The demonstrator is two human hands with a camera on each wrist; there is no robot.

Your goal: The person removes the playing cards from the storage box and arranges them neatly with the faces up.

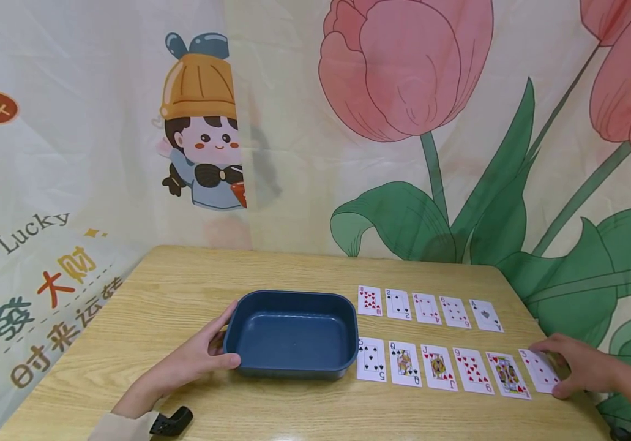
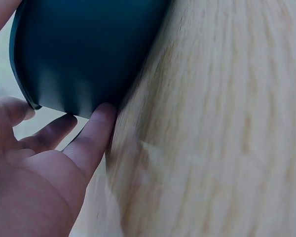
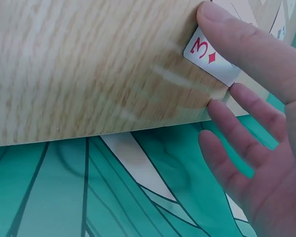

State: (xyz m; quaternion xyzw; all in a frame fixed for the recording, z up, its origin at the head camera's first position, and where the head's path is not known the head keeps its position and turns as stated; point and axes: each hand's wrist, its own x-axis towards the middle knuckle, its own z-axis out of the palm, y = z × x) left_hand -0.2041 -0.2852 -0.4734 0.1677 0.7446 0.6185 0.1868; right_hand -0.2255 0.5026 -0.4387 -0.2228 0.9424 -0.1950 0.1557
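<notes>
Head view: left hand (image 1: 194,361) cupped with straight fingers against the near left corner of the empty dark blue rectangular plastic tray (image 1: 293,334) on the light wooden bench (image 1: 144,306), right hand (image 1: 582,367) flat on the three of diamonds playing card (image 1: 538,369) ending the near row. Left wrist view: fingers (image 2: 96,133) unbent, touching the tray's wall; probably light, stiff, best gripped at the rim. Right wrist view: thumb pressing the thin, slippery card near the bench edge, other fingers spread, nothing gripped.

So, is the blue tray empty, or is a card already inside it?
Empty: the head view shows the blue tray's bare bottom, and all the cards lie face up on the table.
</notes>
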